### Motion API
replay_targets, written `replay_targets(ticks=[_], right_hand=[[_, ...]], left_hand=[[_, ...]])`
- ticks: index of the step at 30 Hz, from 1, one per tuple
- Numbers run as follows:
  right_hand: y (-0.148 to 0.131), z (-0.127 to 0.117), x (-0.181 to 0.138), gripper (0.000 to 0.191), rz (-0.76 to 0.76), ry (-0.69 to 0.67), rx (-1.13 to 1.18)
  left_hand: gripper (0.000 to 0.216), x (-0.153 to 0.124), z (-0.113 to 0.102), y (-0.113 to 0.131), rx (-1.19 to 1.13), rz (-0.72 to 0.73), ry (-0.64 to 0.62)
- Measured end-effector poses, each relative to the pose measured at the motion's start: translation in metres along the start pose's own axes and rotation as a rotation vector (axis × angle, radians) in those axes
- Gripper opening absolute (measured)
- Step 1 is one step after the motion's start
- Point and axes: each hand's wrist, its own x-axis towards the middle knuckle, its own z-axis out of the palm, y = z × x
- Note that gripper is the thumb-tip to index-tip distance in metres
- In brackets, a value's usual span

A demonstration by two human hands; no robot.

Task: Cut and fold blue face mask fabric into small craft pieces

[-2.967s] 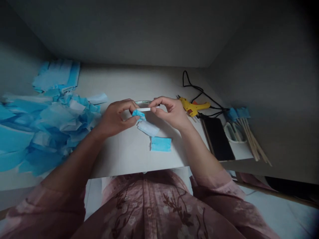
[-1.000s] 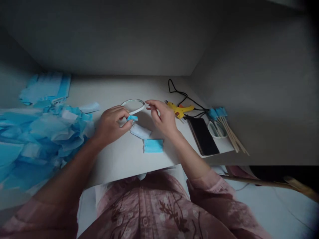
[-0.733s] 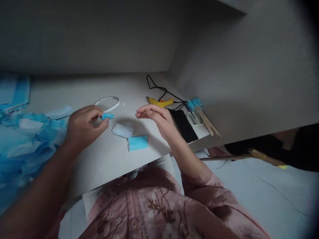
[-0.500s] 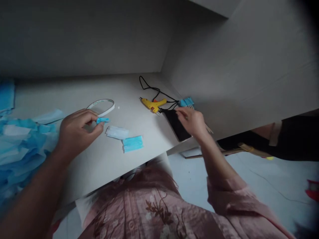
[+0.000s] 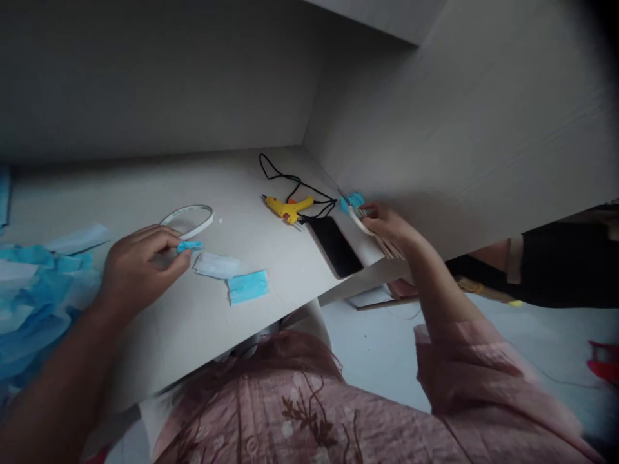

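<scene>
My left hand [image 5: 142, 261] pinches a small folded strip of blue crepe-like paper [image 5: 190, 245] between thumb and fingertips, above the table. Just behind it lies a roll of white tape [image 5: 206, 222] on its side. To its right, a pale piece [image 5: 216, 265] and a blue piece [image 5: 247, 286] lie flat, almost touching. At the right side of the table, my right hand [image 5: 387, 224] has its fingers closed on what looks like a pair of scissors with a pale curved handle [image 5: 358, 221]. Thin wooden sticks [image 5: 388, 247] with a blue bundle [image 5: 355, 199] lie beside and under that hand.
A yellow glue gun [image 5: 289, 209] with a black cord [image 5: 285, 175] lies mid-table. A dark phone [image 5: 335, 246] rests near the front edge. Ruffled blue sheets [image 5: 39, 316] heap at the left. A grey partition [image 5: 435, 142] rises at the right. Another person's dark-clothed leg [image 5: 570, 264] shows beyond.
My right hand has moved right, off the phone, and closed on the pale-handled scissors by the sticks. My left hand still pinches the blue strip. The view has shifted slightly.
</scene>
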Motion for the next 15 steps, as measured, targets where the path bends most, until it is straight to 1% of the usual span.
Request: replay_targets(ticks=[1, 3, 4, 5, 6, 8, 9, 11, 13, 15], right_hand=[[-0.001, -0.007, -0.003, 0.041, -0.01, -0.013, 0.136], [-0.007, -0.013, -0.016, 0.037, -0.056, -0.049, 0.517], [-0.012, -0.011, -0.025, 0.035, -0.084, -0.068, 0.761], [-0.018, -0.006, -0.035, 0.038, -0.124, -0.114, 0.966], [-0.025, 0.001, -0.045, 0.044, -0.167, -0.117, 1.084], [-0.043, 0.02, -0.064, 0.06, -0.25, -0.17, 1.167], [-0.053, 0.03, -0.072, 0.066, -0.326, -0.2, 1.165], [-0.074, 0.05, -0.084, 0.074, -0.475, -0.313, 1.064], [-0.097, 0.065, -0.09, 0.077, -0.583, -0.396, 0.933], [-0.118, 0.075, -0.09, 0.075, -0.641, -0.395, 0.85]], left_hand=[[0.012, 0.0, 0.0, 0.0, -0.004, -0.007, -0.007], [0.012, 0.0, -0.001, 0.002, -0.033, -0.057, -0.013], [0.012, 0.001, -0.002, 0.004, -0.067, -0.096, -0.015], [0.012, 0.001, -0.002, 0.006, -0.109, -0.14, -0.016], [0.012, 0.001, -0.003, 0.008, -0.16, -0.185, -0.014], [0.012, 0.002, -0.003, 0.011, -0.257, -0.276, -0.017], [0.012, 0.003, -0.003, 0.013, -0.295, -0.321, -0.011], [0.014, 0.003, -0.003, 0.013, -0.356, -0.403, 0.008], [0.017, 0.003, -0.002, 0.013, -0.407, -0.453, 0.023], [0.019, 0.003, -0.002, 0.012, -0.432, -0.475, 0.037]])
